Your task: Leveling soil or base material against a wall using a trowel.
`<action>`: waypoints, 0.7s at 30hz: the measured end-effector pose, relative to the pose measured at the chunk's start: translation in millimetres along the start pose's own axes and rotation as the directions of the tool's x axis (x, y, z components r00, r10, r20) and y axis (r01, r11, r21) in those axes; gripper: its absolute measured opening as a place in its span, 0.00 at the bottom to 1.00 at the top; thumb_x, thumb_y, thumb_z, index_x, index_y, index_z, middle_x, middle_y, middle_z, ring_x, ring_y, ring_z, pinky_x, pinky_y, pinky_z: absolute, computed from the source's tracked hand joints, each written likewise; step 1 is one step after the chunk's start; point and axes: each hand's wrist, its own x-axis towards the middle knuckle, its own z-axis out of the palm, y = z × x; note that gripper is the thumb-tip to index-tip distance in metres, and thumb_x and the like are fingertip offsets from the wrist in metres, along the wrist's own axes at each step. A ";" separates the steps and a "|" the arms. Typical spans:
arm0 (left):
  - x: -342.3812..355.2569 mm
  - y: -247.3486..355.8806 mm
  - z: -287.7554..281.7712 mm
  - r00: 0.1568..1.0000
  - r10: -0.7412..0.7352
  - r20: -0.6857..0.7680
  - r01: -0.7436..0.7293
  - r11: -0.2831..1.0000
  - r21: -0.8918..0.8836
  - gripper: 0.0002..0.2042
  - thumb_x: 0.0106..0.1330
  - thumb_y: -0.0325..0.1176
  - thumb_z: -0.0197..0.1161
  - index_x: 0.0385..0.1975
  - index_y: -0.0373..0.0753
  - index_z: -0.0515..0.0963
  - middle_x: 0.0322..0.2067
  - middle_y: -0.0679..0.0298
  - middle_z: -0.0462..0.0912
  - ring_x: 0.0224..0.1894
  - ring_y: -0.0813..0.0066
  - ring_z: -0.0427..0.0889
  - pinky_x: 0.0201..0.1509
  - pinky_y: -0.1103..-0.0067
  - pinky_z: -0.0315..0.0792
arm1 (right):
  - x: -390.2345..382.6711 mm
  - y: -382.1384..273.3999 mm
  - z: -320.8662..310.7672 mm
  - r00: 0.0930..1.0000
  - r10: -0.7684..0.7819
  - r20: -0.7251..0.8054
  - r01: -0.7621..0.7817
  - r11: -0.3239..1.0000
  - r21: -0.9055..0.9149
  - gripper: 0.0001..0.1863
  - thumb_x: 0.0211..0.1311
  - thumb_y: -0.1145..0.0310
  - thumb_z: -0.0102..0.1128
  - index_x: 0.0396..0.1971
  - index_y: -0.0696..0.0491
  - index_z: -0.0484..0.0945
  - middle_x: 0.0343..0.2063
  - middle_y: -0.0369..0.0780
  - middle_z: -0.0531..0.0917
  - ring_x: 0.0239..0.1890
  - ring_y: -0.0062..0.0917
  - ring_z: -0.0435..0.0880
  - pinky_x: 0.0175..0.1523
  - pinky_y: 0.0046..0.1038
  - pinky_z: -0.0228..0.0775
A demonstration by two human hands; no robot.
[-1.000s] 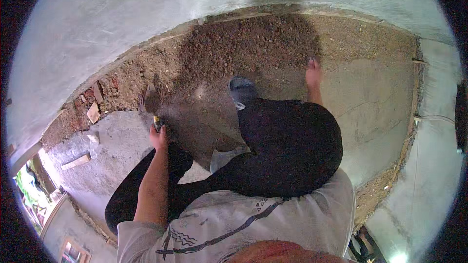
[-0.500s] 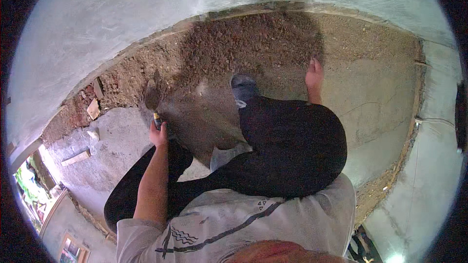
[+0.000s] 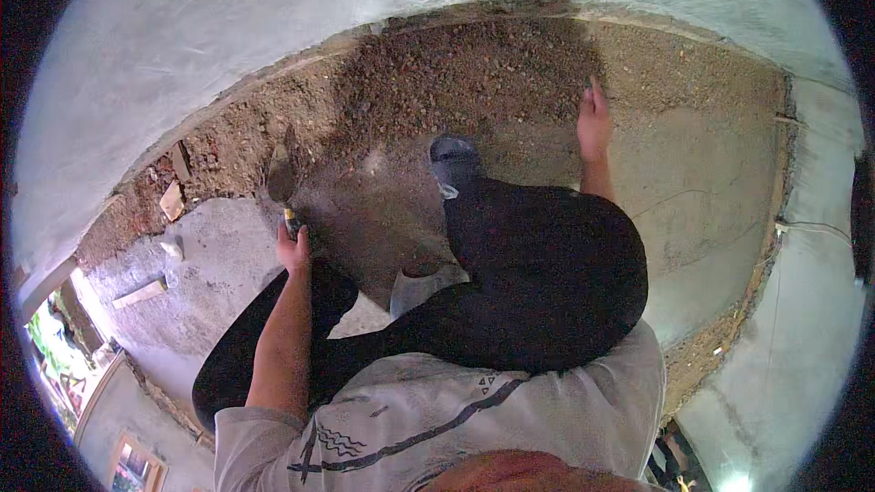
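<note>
A trowel (image 3: 280,175) with a metal blade and a black and yellow handle is held by my left hand (image 3: 293,251), its fingers wrapped round the handle. The blade lies over the border between the loose soil (image 3: 465,73) and the grey concrete slab (image 3: 214,251). On the right, my right hand (image 3: 594,128) reaches out above the soil's near edge, its fingers stretched forward. I can make out nothing held in it. My shoe (image 3: 453,162) rests between the two hands, at the edge of the soil.
A plastered wall (image 3: 246,18) curves along the far side of the soil. Left of the trowel lie a flat broken piece (image 3: 172,201) and a pale strip (image 3: 140,293). On the right, a thin cable (image 3: 814,226) runs along the side wall.
My right hand has moved slightly farther out over the soil, and its fingers have straightened. My left hand and the trowel have shifted slightly left.
</note>
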 end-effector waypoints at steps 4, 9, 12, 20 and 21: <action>-5.0 15.3 -3.4 1.000 -0.022 -0.013 0.024 0.994 0.104 0.26 0.60 0.42 0.67 0.55 0.34 0.73 0.40 0.57 0.84 0.42 0.64 0.82 0.50 0.70 0.73 | 15.9 -41.2 9.5 0.998 0.062 -0.029 -0.059 0.993 0.106 0.22 0.72 0.64 0.50 0.65 0.42 0.70 0.48 0.50 0.83 0.45 0.43 0.85 0.50 0.41 0.75; 3.5 33.5 5.2 0.992 -0.122 0.001 0.120 0.975 0.189 0.26 0.59 0.43 0.68 0.53 0.34 0.74 0.41 0.55 0.83 0.43 0.60 0.82 0.49 0.69 0.73 | 7.3 18.2 55.0 0.976 0.156 0.152 -0.133 0.979 -0.153 0.25 0.70 0.69 0.51 0.66 0.42 0.68 0.49 0.49 0.83 0.43 0.39 0.85 0.46 0.30 0.76; -3.5 5.7 -7.1 0.998 -0.059 0.008 0.057 0.986 0.154 0.26 0.59 0.45 0.68 0.52 0.34 0.74 0.41 0.53 0.83 0.43 0.58 0.82 0.49 0.68 0.73 | 4.0 -2.5 59.6 0.984 0.157 0.083 -0.158 0.987 0.006 0.23 0.70 0.69 0.52 0.65 0.44 0.70 0.50 0.49 0.83 0.49 0.39 0.84 0.51 0.33 0.74; 2.0 0.7 3.6 0.998 -0.060 -0.031 0.065 0.978 0.199 0.28 0.58 0.44 0.67 0.56 0.36 0.74 0.42 0.48 0.83 0.46 0.46 0.82 0.49 0.63 0.74 | -22.3 -31.9 26.5 0.962 0.269 0.051 -0.273 0.932 0.240 0.21 0.72 0.65 0.50 0.63 0.49 0.72 0.57 0.49 0.78 0.58 0.41 0.79 0.59 0.34 0.72; 8.7 4.7 14.5 0.999 -0.049 -0.016 0.051 0.972 0.229 0.28 0.58 0.43 0.67 0.56 0.35 0.74 0.40 0.48 0.84 0.45 0.46 0.82 0.48 0.63 0.74 | -31.0 16.6 32.3 0.968 0.198 0.151 -0.214 0.972 0.101 0.21 0.73 0.66 0.49 0.64 0.49 0.70 0.59 0.48 0.77 0.59 0.36 0.78 0.59 0.30 0.70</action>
